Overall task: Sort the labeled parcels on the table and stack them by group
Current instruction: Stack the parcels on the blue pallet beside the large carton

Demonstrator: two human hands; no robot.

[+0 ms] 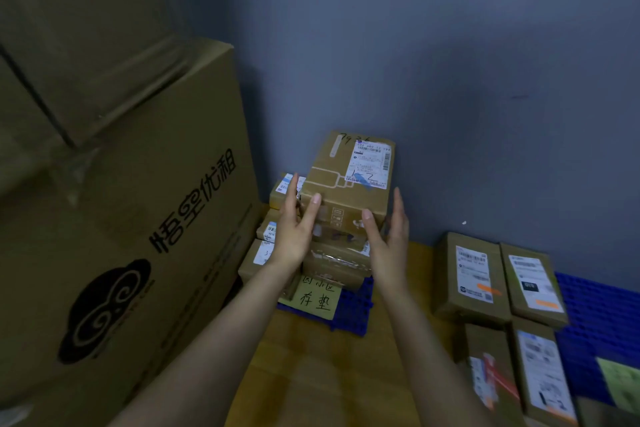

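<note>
Wooden table [311, 364], grey-blue wall [467, 45] beyond the hands. Left hand [294, 232] and right hand [389, 243], fingers straight, flank the top parcel [343, 177], thumbs touching it.

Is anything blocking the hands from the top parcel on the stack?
Nothing visible does. The left hand and right hand flank the top parcel, fingers straight, thumbs against its near face.

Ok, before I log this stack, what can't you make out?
Head view only.
White label on the top brown cardboard parcel: print too small.
Lower stacked parcels: labels partly behind left hand and right hand.
Yellow-green handwritten note: top line partly under those parcels.
Bottom-right brown parcels: blurred, cut by the edge.
</note>
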